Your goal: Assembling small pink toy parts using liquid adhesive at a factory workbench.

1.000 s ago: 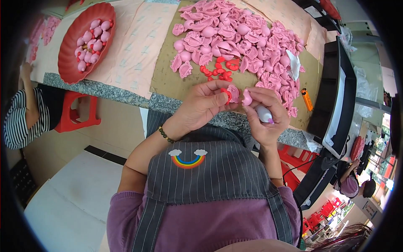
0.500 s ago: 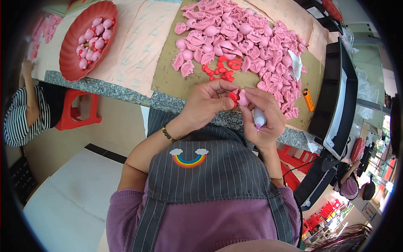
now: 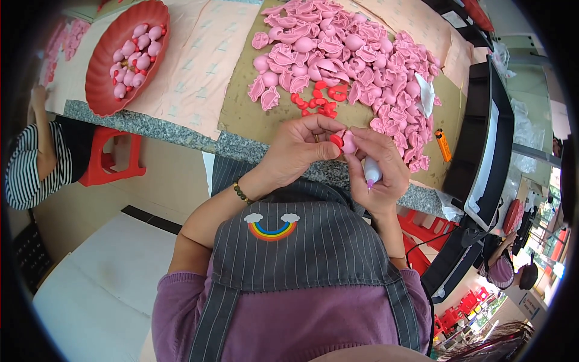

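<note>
My left hand [image 3: 298, 148] is closed, pinching a small red piece [image 3: 336, 140] between thumb and fingertips. Against it sits a small pink rounded piece [image 3: 349, 143], gripped by the thumb and fingertips of my right hand [image 3: 386, 169]. A small white squeeze bottle [image 3: 372, 168] with a thin purple nozzle is also tucked in the right hand, its tip pointing down toward me. Fingers partly cover both small pieces. Just beyond my hands, several loose red pieces [image 3: 326, 108] lie at the near edge of a big heap of pink molded pieces [image 3: 325, 48].
A red scalloped bowl [image 3: 98, 90] of pink-and-red pieces stands at the far left. An orange lighter [image 3: 443, 145] and a white scrap [image 3: 425, 95] lie right of the heap. A black tray-like frame [image 3: 476, 133] borders the right. Another person [image 3: 36, 157] sits at the left.
The red and pink pieces have turned slightly in my fingertips, and more of the pink one shows. My hands stay at nearly the same spot, with the bottle still in the right.
</note>
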Available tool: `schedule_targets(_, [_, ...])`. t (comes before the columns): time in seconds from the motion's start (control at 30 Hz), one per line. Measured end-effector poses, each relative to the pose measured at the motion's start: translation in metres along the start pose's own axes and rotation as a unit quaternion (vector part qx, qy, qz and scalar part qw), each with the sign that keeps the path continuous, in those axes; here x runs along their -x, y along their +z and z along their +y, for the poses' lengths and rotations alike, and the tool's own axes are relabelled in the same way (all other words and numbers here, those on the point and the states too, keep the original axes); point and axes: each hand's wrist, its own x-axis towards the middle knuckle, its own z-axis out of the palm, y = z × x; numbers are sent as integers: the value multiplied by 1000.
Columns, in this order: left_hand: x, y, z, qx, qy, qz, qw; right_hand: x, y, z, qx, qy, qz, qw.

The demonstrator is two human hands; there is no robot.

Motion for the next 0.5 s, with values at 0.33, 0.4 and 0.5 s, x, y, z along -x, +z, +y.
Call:
schedule_targets(0.33, [1,1,3,-19,-8,9,1000,0,1,0,-4,-5,-7,1000])
schedule_targets(0.4, [1,2,4,-28,-6,11,1000,-1,1,1,-7,-5,-8,1000])
schedule_targets(0.5, [1,1,2,-30,2,11,999,-1,3,3,2,-55,-4,998])
